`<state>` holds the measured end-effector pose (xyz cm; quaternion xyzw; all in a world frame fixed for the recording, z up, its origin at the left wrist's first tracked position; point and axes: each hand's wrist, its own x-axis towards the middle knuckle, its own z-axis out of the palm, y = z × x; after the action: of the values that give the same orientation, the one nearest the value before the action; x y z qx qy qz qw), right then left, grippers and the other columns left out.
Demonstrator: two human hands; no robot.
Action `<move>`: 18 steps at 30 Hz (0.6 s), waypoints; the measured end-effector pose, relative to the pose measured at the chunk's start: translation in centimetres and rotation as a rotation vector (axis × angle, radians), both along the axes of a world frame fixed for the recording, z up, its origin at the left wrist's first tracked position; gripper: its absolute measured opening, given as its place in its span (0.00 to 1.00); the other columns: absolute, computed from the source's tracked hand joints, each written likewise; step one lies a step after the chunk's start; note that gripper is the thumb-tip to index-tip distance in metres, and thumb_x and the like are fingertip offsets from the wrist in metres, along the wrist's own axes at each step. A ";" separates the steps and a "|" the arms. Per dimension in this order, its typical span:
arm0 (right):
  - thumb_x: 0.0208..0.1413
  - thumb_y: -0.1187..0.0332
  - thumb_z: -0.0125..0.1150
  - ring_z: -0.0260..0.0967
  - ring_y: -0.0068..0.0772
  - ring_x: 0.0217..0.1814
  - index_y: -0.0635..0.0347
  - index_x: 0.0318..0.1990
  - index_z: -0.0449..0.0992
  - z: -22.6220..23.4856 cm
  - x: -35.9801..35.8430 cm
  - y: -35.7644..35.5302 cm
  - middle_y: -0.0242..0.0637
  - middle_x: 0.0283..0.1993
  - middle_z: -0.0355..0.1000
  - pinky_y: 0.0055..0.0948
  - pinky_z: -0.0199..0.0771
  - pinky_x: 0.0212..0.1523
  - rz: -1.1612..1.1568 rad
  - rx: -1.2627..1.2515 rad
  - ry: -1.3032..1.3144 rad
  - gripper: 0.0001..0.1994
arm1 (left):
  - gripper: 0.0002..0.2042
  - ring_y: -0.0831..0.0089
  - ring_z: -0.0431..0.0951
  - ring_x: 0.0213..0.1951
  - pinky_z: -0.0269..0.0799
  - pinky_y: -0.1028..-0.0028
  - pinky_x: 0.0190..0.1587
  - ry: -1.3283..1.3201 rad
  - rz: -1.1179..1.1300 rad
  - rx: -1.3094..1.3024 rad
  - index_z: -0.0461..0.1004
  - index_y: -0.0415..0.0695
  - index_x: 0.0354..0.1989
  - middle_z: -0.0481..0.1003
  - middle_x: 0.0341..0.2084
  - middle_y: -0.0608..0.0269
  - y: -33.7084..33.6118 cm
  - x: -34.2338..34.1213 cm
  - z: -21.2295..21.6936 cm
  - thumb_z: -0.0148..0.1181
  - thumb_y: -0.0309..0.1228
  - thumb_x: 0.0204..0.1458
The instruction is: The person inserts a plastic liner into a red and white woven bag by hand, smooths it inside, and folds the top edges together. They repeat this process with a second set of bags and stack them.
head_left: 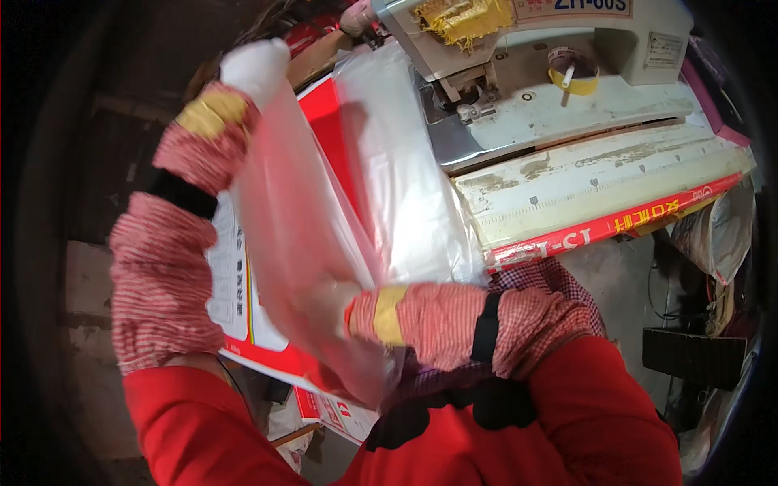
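While we sit or stand over the work, the sewing machine (535,105) fills the upper right, its pale bed worn and stained, with a ruled ledge (608,174) along the front and a red printed strip (551,243) on that ledge's edge. Left of it, white sacks (231,283) with red printing lie flat, partly covered. Over their right side, just beside the machine's bed, we have a layer of clear plastic bags (397,170), creased and shiny. Nearer to us is a clear bag (288,190), stretched lengthwise between our two hands above the sacks, its lower part slanting toward our body. Red striped oversleeves (166,283) cover both our forearms. Our left hand (255,69) is at the bag's upper end and our right hand (328,306) at its lower part; both are blurred, the left perhaps inside the plastic, and we cannot tell whether the fingers of either are spread or pinching the film. A yellow cloth (468,23) sits on the machine's head. Smallest are a yellow tape roll (585,84) on the bed and a white stick (568,76) leaning in it.
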<state>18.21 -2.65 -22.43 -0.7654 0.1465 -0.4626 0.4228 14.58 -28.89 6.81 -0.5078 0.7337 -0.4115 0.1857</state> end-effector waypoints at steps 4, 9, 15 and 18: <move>0.52 0.68 0.48 0.70 0.33 0.43 0.60 0.41 0.73 5.2 -5.2 6.1 0.39 0.36 0.73 0.28 0.69 0.43 -0.017 -0.187 0.246 0.12 | 0.05 0.54 0.75 0.31 0.70 0.60 0.35 -0.107 -0.140 -0.141 0.72 0.44 0.28 0.74 0.25 0.54 -0.7 -1.3 7.0 0.49 0.28 0.45; 0.53 0.65 0.49 0.70 0.36 0.37 0.62 0.39 0.73 -1.0 -19.0 -1.9 0.41 0.34 0.73 0.31 0.69 0.41 -0.044 -0.493 0.656 0.12 | 0.12 0.53 0.74 0.41 0.70 0.61 0.43 -0.120 -0.240 -0.154 0.71 0.42 0.41 0.75 0.36 0.49 0.0 -1.8 9.6 0.42 0.30 0.54; 0.50 0.63 0.56 0.68 0.43 0.40 0.67 0.46 0.68 8.0 -24.9 -2.1 0.45 0.40 0.71 0.35 0.68 0.43 -0.520 -0.084 0.313 0.19 | 0.16 0.53 0.75 0.39 0.69 0.60 0.42 0.004 -0.051 -0.105 0.73 0.40 0.35 0.75 0.34 0.51 3.0 -1.7 9.0 0.37 0.35 0.57; 0.47 0.63 0.61 0.67 0.47 0.45 0.68 0.53 0.63 12.3 -27.3 -3.1 0.48 0.47 0.69 0.37 0.68 0.45 -0.805 0.267 0.170 0.27 | 0.16 0.53 0.75 0.40 0.69 0.60 0.42 -0.053 -0.048 -0.098 0.73 0.41 0.35 0.75 0.34 0.52 3.1 -3.3 7.9 0.36 0.34 0.56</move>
<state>-9.14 -5.76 -10.12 -0.6212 0.5262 -0.5030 0.2902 11.27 -25.82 14.74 -0.4875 0.7196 -0.4643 0.1700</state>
